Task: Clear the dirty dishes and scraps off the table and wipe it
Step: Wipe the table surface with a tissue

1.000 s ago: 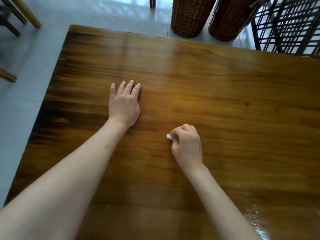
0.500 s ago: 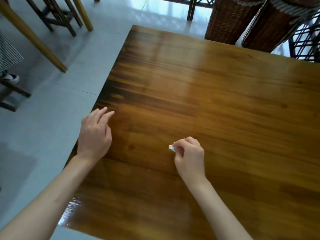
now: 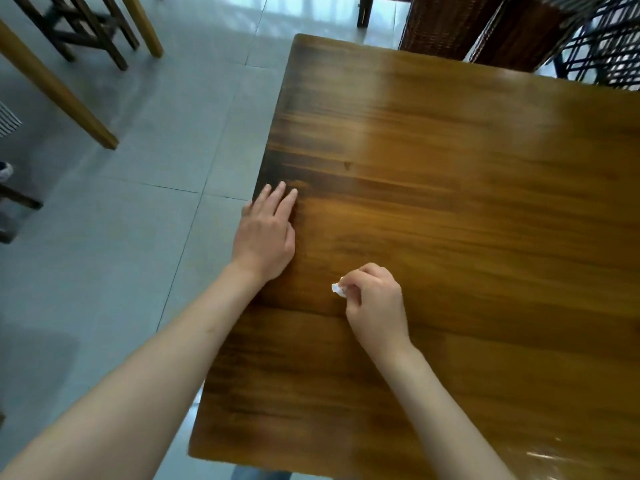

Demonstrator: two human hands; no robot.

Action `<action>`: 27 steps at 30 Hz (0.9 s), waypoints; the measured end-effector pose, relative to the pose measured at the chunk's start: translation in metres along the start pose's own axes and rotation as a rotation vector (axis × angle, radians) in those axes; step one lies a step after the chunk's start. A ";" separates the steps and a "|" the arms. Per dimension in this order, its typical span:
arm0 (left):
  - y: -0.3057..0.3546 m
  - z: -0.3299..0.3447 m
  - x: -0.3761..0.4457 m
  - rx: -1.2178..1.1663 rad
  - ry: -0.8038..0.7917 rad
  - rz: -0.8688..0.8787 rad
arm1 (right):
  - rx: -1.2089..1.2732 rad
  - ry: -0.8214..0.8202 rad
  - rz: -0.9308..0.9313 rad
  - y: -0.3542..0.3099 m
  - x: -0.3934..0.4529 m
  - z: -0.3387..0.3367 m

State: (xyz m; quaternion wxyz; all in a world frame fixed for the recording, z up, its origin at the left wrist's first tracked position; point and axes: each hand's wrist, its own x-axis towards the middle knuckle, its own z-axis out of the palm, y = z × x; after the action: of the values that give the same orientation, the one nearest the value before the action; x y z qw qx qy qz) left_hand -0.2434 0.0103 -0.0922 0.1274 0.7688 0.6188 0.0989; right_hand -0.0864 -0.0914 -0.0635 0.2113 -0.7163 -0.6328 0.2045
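Observation:
A glossy brown wooden table [image 3: 467,188] fills the right of the head view; no dishes or scraps show on it. My left hand [image 3: 265,233] lies flat on the table's left edge, fingers straight and close together, holding nothing. My right hand [image 3: 375,306] rests on the tabletop nearer to me, closed into a fist around a small crumpled white tissue [image 3: 337,289]; only a corner of it sticks out by the thumb.
Grey tiled floor [image 3: 121,237] lies left of the table. Wooden chair and table legs [image 3: 69,88] stand at the far left. Two wicker baskets [image 3: 446,22] and a dark lattice frame [image 3: 602,53] sit behind the table's far edge. A wet shine [image 3: 550,455] marks the near right.
The view has swung left, so the table's left edge and floor show. My left hand slid from the tabletop's inner part to its left edge. My right fist has kept hold of the tissue.

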 end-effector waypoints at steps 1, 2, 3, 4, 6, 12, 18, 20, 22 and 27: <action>0.000 0.003 0.001 -0.002 -0.005 0.010 | -0.012 0.000 -0.005 -0.002 -0.003 0.002; -0.001 0.006 0.001 -0.006 -0.003 0.018 | -0.015 0.007 -0.012 -0.003 -0.005 0.003; -0.002 0.007 0.000 -0.013 0.002 0.023 | -0.014 0.016 -0.026 -0.003 -0.006 0.003; -0.003 0.008 0.000 -0.024 0.008 0.025 | -0.015 0.027 -0.049 -0.003 -0.007 0.002; -0.003 0.008 0.000 -0.043 0.011 0.030 | -0.032 0.038 -0.091 -0.003 -0.005 0.001; -0.001 0.006 0.000 -0.046 0.020 0.028 | -0.060 0.090 0.018 -0.013 0.042 0.011; -0.002 0.006 -0.001 -0.047 0.026 0.023 | -0.078 0.078 -0.063 -0.009 -0.003 0.007; -0.003 0.007 -0.001 -0.049 0.028 0.017 | -0.074 0.061 -0.087 -0.005 -0.019 0.005; -0.002 0.007 0.000 -0.043 0.026 0.017 | -0.072 0.053 -0.118 -0.003 -0.020 0.003; -0.003 0.006 -0.001 -0.083 0.032 0.021 | -0.009 0.060 -0.057 -0.001 -0.008 -0.002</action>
State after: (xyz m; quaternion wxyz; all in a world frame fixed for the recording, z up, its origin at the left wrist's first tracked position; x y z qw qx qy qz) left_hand -0.2442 0.0096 -0.0987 0.1483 0.7676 0.6080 0.1383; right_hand -0.0866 -0.0992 -0.0608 0.2328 -0.7046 -0.6474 0.1738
